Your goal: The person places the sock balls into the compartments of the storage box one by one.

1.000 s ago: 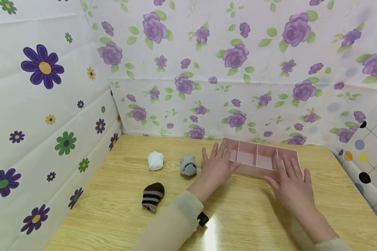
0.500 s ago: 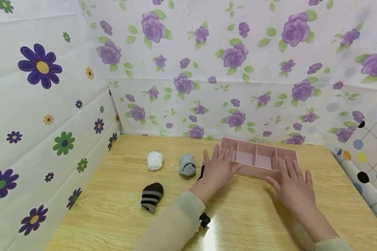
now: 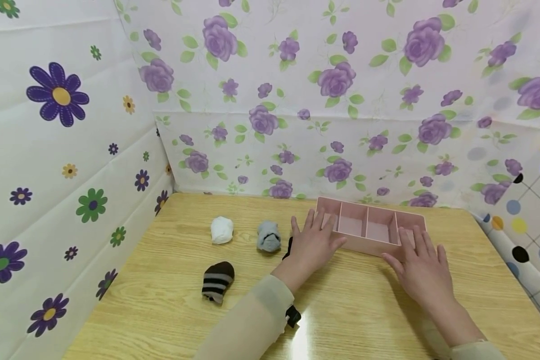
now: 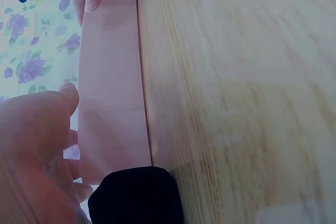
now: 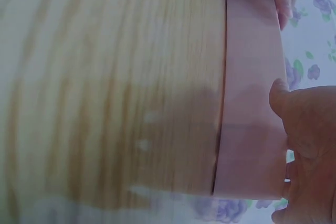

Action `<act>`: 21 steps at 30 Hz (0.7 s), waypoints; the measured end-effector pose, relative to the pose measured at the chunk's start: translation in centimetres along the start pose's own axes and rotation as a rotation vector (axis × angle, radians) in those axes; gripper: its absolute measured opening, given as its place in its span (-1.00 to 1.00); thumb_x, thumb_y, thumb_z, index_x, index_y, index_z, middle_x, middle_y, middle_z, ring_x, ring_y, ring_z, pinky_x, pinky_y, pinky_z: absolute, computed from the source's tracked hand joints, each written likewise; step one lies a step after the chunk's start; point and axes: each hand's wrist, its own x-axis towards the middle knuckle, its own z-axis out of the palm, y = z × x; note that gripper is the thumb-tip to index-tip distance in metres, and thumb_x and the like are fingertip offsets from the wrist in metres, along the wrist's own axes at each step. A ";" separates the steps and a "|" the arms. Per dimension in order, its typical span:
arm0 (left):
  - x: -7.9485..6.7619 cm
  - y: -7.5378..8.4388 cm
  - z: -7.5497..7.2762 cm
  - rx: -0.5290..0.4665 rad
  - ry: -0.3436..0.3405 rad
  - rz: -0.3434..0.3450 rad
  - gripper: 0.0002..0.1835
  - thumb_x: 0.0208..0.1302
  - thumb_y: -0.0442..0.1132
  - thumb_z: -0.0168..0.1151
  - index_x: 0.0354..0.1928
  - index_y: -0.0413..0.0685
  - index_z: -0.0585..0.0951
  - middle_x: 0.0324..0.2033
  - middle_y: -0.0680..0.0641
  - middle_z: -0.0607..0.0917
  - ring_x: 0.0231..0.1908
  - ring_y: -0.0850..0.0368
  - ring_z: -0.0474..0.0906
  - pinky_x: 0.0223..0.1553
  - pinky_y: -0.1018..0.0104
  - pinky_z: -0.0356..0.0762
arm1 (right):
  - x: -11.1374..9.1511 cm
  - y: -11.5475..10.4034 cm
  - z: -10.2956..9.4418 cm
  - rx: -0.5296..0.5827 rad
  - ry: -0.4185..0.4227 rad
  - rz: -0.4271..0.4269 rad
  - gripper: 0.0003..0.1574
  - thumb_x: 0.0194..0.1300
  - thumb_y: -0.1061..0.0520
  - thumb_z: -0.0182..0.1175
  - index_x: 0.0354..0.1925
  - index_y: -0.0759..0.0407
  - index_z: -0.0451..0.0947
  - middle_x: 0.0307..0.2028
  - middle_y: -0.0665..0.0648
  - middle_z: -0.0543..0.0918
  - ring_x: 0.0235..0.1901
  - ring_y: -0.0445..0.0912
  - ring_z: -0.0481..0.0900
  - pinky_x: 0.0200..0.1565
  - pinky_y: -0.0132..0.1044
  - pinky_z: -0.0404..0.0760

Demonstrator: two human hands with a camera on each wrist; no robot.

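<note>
A pink divided box [image 3: 364,242] with several compartments lies at the back right of the table. My left hand [image 3: 312,245] reaches over its left end, fingers spread across the rim. Over the right end lies my right hand [image 3: 425,272], its fingers also straight and spread. In the left wrist view the left thumb [image 4: 68,95] is at the top edge of the box's front wall. The right thumb [image 5: 278,95] is likewise at that edge in the right wrist view. A black cloth bundle [image 4: 136,198] sits by the left end, mostly hidden behind my left wrist in the head view.
Left of the box stand a grey rolled sock [image 3: 268,236] and a white rolled sock [image 3: 222,230]. Nearer to me is a striped black and grey rolled sock [image 3: 218,281]. A flowered curtain [image 3: 252,150] hangs right behind the wooden table [image 3: 162,320].
My left hand has shifted slightly right, and the black bundle now shows beside its wrist. The right hand has barely moved. The box and the other socks stay put.
</note>
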 end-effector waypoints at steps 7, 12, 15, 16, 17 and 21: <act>-0.2 -0.3 -0.2 -0.012 -0.013 0.006 -0.24 0.69 0.46 -0.25 0.78 0.46 0.18 0.77 -0.08 0.01 0.75 -0.03 -0.19 0.65 -0.41 -0.24 | 0.1 -0.2 -0.1 0.041 -0.017 -0.004 0.02 0.71 -0.32 0.13 0.72 0.28 0.12 0.64 0.71 -0.09 0.64 0.59 -0.15 0.61 0.46 -0.28; -0.3 -0.3 -0.2 -0.021 -0.009 0.008 -0.25 0.69 0.45 -0.19 0.78 0.48 0.17 0.77 -0.13 0.01 0.75 -0.05 -0.19 0.67 -0.35 -0.27 | 0.2 -0.4 -0.3 0.041 -0.025 -0.016 -0.02 0.70 -0.30 0.16 0.70 0.25 0.18 0.62 0.74 -0.07 0.62 0.63 -0.10 0.60 0.48 -0.21; -0.4 -0.3 -0.2 -0.007 -0.007 0.006 -0.22 0.68 0.46 -0.19 0.79 0.44 0.15 0.77 -0.15 0.03 0.75 -0.07 -0.16 0.67 -0.34 -0.22 | 0.3 -0.4 -0.3 0.045 -0.031 -0.020 -0.03 0.70 -0.30 0.16 0.71 0.24 0.19 0.61 0.76 -0.07 0.61 0.64 -0.11 0.59 0.50 -0.18; -0.5 -0.3 -0.3 -0.001 -0.007 0.005 -0.21 0.68 0.46 -0.20 0.79 0.42 0.14 0.77 -0.16 0.03 0.75 -0.08 -0.15 0.67 -0.35 -0.21 | 0.3 -0.4 -0.3 0.047 -0.032 -0.021 -0.03 0.70 -0.30 0.16 0.71 0.24 0.19 0.61 0.76 -0.07 0.61 0.65 -0.12 0.58 0.51 -0.17; -0.5 -0.3 -0.3 0.003 -0.006 0.004 -0.20 0.68 0.47 -0.21 0.80 0.40 0.15 0.76 -0.17 0.04 0.75 -0.09 -0.14 0.67 -0.35 -0.20 | 0.3 -0.5 -0.3 0.050 -0.033 -0.022 -0.03 0.70 -0.30 0.16 0.71 0.24 0.19 0.61 0.76 -0.07 0.61 0.65 -0.12 0.58 0.51 -0.16; -0.5 -0.3 -0.3 0.005 -0.004 0.000 -0.18 0.67 0.48 -0.23 0.80 0.36 0.14 0.76 -0.20 0.06 0.74 -0.12 -0.12 0.67 -0.34 -0.20 | 0.4 -0.5 -0.3 0.051 -0.024 -0.037 -0.04 0.69 -0.27 0.19 0.70 0.25 0.20 0.61 0.76 -0.07 0.60 0.65 -0.10 0.59 0.49 -0.14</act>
